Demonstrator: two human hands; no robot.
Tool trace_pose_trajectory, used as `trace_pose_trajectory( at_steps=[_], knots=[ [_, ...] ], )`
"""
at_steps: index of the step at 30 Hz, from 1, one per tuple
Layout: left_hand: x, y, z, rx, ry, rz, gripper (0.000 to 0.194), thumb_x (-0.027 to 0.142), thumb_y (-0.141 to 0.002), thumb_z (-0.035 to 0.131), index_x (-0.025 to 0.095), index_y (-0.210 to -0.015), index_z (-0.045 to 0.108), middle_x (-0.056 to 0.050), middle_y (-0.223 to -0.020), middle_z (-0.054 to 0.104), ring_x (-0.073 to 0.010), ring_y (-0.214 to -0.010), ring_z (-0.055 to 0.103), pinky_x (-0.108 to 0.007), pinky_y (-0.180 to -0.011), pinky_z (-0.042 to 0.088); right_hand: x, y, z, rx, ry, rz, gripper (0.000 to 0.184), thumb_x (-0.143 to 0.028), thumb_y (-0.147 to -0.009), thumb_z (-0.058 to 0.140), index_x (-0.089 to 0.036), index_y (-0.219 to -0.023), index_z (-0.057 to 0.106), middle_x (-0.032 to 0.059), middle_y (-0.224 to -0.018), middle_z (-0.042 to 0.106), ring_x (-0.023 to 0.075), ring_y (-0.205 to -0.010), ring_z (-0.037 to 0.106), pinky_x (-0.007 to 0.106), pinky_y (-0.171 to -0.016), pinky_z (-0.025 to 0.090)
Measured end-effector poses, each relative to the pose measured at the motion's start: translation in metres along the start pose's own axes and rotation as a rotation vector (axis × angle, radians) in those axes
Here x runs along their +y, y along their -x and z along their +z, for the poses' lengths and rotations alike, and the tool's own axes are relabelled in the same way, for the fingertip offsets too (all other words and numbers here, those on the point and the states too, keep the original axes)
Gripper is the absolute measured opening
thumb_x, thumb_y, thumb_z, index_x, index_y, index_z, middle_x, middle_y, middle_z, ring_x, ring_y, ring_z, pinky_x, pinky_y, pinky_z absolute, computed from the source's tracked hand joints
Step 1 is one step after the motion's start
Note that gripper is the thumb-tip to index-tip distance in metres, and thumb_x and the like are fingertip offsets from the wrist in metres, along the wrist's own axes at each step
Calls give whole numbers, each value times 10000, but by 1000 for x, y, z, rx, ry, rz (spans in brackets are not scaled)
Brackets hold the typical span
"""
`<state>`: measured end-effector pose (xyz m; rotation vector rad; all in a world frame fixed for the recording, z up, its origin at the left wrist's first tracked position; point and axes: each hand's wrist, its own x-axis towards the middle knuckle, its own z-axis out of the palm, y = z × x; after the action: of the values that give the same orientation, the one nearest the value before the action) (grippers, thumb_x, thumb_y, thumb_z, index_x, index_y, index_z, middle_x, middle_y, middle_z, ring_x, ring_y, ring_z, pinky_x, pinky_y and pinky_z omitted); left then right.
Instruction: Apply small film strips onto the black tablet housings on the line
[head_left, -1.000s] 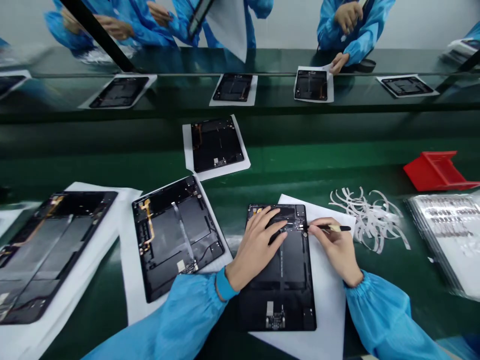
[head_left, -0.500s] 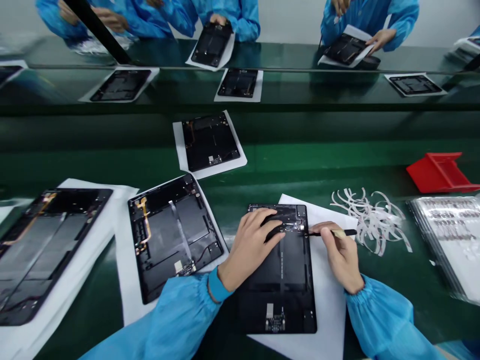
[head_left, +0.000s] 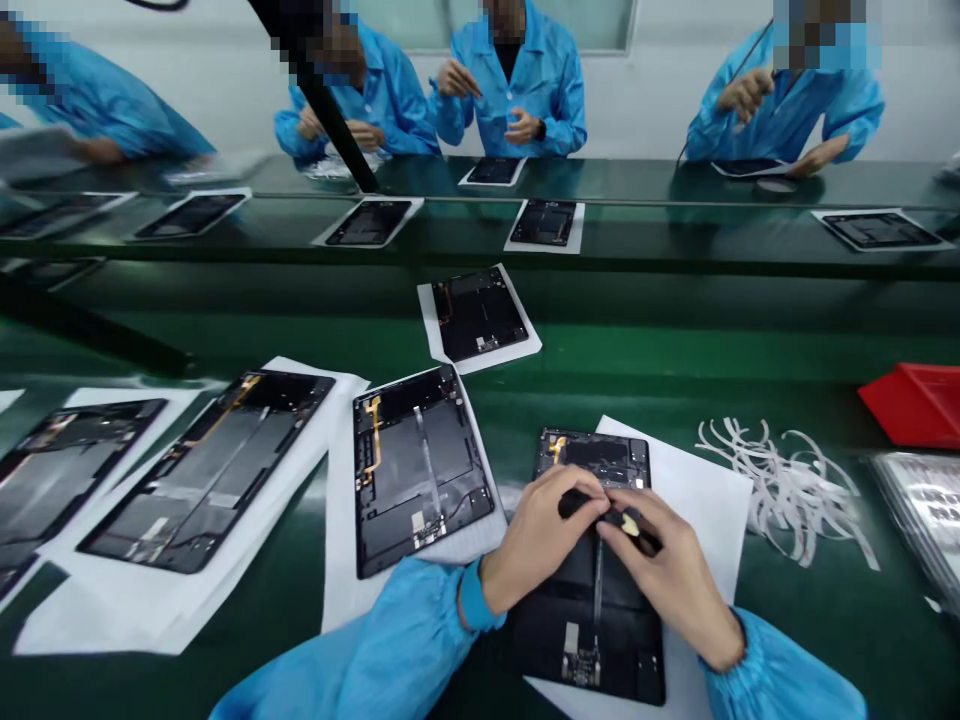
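An opened black tablet body [head_left: 592,630] lies on a white sheet [head_left: 705,480] in front of me. My left hand [head_left: 544,535] rests on the tablet's middle, fingers curled onto a small black part there. My right hand [head_left: 671,580] is closed on a thin black tool with a pale tip [head_left: 626,520], and the tip sits over the tablet's middle, touching the left fingers. Both sleeves are blue.
More opened tablets on white sheets [head_left: 420,470] [head_left: 217,465] [head_left: 480,312] lie left and ahead on the green belt. A heap of white paper strips [head_left: 787,480], a red bin [head_left: 915,400] and clear bagged parts [head_left: 922,510] are to the right. People in blue coats work across the far bench.
The view tilted up, showing the people opposite. My right hand moved left from the tablet's right edge to its middle, and both hands came together and lower on the tablet.
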<state>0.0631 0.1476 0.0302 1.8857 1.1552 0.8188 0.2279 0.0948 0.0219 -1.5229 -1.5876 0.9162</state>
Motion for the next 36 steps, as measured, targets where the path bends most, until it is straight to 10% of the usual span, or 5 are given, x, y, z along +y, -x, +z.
trace_pose_trajectory(
  at_steps=[5,11,18,28,36],
  knots=[
    [22,41,-30,46,241,3,62,229,-836,684,185,-867,655,-14,-818,680,-142,-771,640,-226,-734,499,-16,20,12,-4,-55,-269,193,-177,-920,544,-231,-1021,700,65,-930,715,185,-839,692,270,-718,577],
    [21,67,-38,-258,522,-451,280,404,-867,634,134,-795,649,-9,-648,617,-111,-589,575,-201,-563,459,-17,40,15,-5,307,-621,416,-71,-948,379,-209,-1261,617,108,-1108,718,215,-893,710,338,-742,583],
    [15,82,-24,-218,706,-580,297,416,-801,720,121,-827,707,-39,-660,685,-122,-574,614,-210,-572,508,-25,54,7,-45,255,-476,469,-58,-895,450,-214,-1326,550,86,-1169,690,203,-1000,693,297,-798,599],
    [30,86,-5,-109,178,11,242,191,-972,485,228,-1013,720,-37,-918,729,-161,-816,676,-235,-777,534,-51,62,-20,-48,803,-650,444,-2,-862,279,-61,-1133,625,155,-988,746,204,-742,731,274,-596,586],
    [33,87,-3,-71,-10,139,295,195,-1004,378,201,-1040,671,-61,-895,710,-183,-805,675,-273,-759,557,-48,63,-13,-16,884,-625,433,36,-778,299,-74,-1094,573,141,-888,713,205,-584,672,297,-492,519]
  ],
)
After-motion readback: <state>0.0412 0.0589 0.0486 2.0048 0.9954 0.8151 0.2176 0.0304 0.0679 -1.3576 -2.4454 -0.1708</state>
